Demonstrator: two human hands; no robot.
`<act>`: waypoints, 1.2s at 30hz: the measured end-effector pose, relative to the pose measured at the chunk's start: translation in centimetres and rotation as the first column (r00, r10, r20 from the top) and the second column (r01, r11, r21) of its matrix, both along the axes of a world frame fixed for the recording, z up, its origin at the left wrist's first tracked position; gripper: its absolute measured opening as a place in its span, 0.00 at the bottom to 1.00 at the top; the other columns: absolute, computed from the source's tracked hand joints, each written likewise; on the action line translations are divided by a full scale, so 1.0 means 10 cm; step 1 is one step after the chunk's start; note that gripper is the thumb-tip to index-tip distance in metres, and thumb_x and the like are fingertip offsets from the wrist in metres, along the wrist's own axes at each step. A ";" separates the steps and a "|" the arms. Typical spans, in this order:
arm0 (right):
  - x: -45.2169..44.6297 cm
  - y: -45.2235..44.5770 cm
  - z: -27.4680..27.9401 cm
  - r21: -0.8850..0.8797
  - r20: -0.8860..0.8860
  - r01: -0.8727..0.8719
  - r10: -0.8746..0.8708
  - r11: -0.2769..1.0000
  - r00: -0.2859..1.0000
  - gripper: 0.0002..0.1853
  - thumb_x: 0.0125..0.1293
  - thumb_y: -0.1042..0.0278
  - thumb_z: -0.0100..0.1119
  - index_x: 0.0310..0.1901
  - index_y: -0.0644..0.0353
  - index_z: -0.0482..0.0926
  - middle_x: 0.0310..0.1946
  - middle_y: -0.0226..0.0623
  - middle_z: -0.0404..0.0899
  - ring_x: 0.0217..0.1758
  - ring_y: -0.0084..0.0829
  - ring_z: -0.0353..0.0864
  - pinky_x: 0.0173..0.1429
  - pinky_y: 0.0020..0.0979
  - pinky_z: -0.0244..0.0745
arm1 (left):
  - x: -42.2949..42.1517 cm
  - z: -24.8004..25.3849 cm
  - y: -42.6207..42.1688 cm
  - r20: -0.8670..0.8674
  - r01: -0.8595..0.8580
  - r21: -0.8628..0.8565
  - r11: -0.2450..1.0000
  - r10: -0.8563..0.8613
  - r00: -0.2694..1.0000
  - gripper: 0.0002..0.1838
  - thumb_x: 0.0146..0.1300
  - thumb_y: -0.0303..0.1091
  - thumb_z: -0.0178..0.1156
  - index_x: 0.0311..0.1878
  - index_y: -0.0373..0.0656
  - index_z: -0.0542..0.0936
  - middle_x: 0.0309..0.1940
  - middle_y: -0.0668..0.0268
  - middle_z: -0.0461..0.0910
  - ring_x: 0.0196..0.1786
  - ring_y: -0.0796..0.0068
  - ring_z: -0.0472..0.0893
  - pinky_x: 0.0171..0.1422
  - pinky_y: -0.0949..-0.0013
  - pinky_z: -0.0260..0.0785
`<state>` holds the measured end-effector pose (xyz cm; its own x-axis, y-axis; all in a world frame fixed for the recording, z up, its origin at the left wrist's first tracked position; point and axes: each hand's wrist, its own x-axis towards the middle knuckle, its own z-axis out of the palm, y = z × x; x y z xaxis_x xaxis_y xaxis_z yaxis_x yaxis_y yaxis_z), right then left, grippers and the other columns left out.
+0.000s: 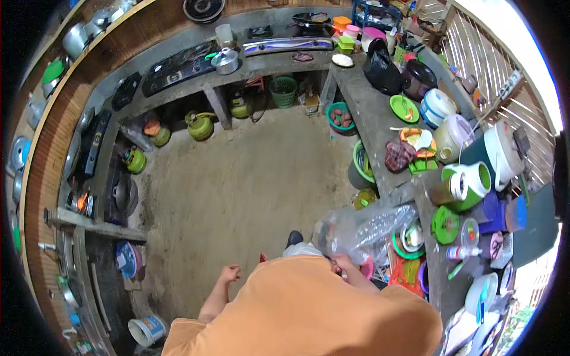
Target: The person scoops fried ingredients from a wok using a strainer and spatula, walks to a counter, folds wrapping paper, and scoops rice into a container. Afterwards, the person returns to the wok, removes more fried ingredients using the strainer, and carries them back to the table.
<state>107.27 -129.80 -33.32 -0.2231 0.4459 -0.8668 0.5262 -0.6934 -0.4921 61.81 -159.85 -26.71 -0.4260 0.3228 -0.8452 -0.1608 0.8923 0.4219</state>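
My left hand hangs out to the left of my body above the floor, its fingers loosely bent, with nothing visible in them. On the other side, my right hand is closed close to my body, beside the lower left edge of a large clear plastic bag. Whatever my right fingers hold, if anything, is too small and hidden to make out. A pink item lies just right of that hand, partly covered by my forearm.
A concrete counter with kitchenware runs along the right. Stoves line the back and left counters, with green gas cylinders below. Green bins stand by the right counter. A white bucket lies at lower left.
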 end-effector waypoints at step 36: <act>-3.85 8.69 -0.35 0.728 0.141 -0.027 -0.111 0.685 0.984 0.16 0.70 0.70 0.60 0.56 0.62 0.85 0.39 0.39 0.87 0.37 0.32 0.88 0.40 0.35 0.81 | -4.96 0.77 11.13 -0.214 0.213 0.603 0.769 -0.102 0.972 0.16 0.73 0.40 0.65 0.58 0.43 0.83 0.41 0.71 0.85 0.36 0.81 0.80 0.41 0.72 0.76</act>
